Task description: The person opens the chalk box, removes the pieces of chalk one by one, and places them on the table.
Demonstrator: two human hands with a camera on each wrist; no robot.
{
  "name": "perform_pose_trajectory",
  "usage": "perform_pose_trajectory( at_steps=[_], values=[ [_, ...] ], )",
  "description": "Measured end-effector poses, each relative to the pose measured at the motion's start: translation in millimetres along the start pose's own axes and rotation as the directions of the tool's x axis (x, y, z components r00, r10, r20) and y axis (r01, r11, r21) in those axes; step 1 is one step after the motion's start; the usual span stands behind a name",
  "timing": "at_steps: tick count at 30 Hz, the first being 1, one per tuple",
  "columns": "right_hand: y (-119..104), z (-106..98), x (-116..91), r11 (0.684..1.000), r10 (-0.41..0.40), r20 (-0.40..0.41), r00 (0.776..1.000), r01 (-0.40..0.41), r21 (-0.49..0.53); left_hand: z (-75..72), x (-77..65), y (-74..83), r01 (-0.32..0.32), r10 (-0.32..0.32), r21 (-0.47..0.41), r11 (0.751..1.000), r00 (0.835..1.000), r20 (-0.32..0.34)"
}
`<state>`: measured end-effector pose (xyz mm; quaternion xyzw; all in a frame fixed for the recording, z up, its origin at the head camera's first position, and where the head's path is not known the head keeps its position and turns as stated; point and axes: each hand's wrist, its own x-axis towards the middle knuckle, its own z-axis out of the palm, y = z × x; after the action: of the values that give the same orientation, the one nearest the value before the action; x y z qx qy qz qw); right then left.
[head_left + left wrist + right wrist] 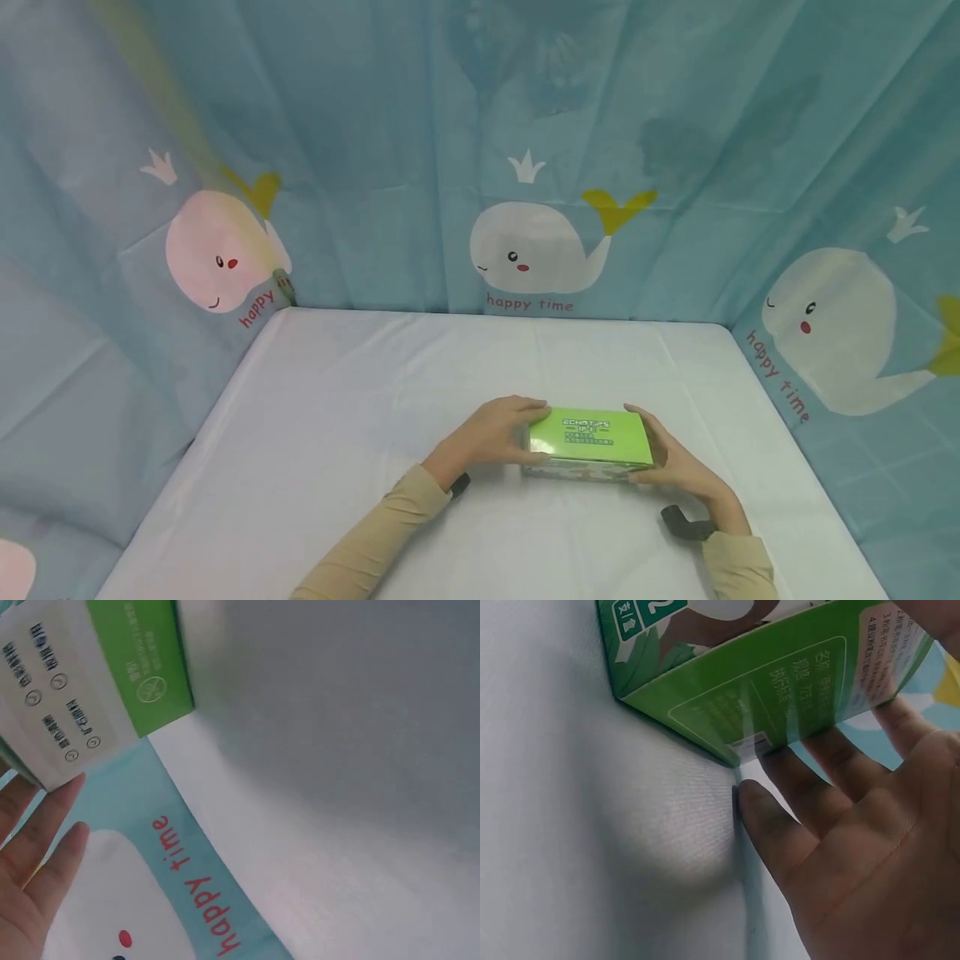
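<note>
A green cardboard box [590, 436] with white lettering on its top lies lengthwise between the two hands. My left hand [498, 432] grips its left end, fingers at the far corner and thumb at the near one. At the opposite end, my right hand [679, 460] holds it the same way, thumb low on the near side. In the left wrist view, a printed white-and-green face of the box [67, 690] shows above the fingertips. The right wrist view shows a green end panel of the box [757, 697] with fingers behind its edge.
A white cloth [322, 400] covers the table under the box. Light blue curtains [360, 167] with whale prints hang along the back and both sides. Each wrist wears a black band, and the right band [686, 524] sticks out towards the left.
</note>
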<state>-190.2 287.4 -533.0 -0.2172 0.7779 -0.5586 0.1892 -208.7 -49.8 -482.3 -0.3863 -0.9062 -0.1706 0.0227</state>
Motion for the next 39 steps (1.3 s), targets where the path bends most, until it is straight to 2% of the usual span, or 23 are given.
perform_pose_trajectory(
  at_steps=[9, 12, 18, 26, 31, 35, 39],
  values=[
    [3, -1, 1, 0.999, -0.044, 0.013, 0.999, 0.044, 0.031, -3.3, 5.1, 5.2, -0.079, 0.085, 0.164, 0.983, 0.996, -0.026],
    [3, 0, 1, 0.999, -0.039, 0.008, 0.999, 0.039, 0.036, -4.7, 5.6, 5.8, -0.109, 0.119, 0.188, 0.976, 0.992, -0.043],
    [5, 1, 3, 1.0, -0.006, -0.035, 0.999, 0.006, 0.008, -5.0, 7.1, 5.2, -0.135, 0.148, 0.217, 0.967, 0.988, -0.044],
    [8, 0, 0, 0.999, 0.001, -0.015, 1.0, -0.001, 0.035, -3.3, 13.2, 5.9, -0.231, 0.252, 0.34, 0.912, 0.968, -0.018],
    [8, -2, -1, 1.0, 0.004, -0.026, 1.0, -0.004, 0.017, -4.7, 17.8, 7.9, -0.261, 0.278, 0.37, 0.892, 0.961, 0.008],
    [7, -2, -1, 0.999, 0.021, -0.051, 0.998, -0.022, -0.024, -3.1, 20.8, 7.8, -0.278, 0.304, 0.394, 0.876, 0.953, -0.004],
    [8, -1, -1, 0.998, 0.012, -0.065, 0.998, -0.016, -0.066, -2.8, 21.5, 7.1, -0.277, 0.31, 0.392, 0.877, 0.951, -0.021]
  ],
)
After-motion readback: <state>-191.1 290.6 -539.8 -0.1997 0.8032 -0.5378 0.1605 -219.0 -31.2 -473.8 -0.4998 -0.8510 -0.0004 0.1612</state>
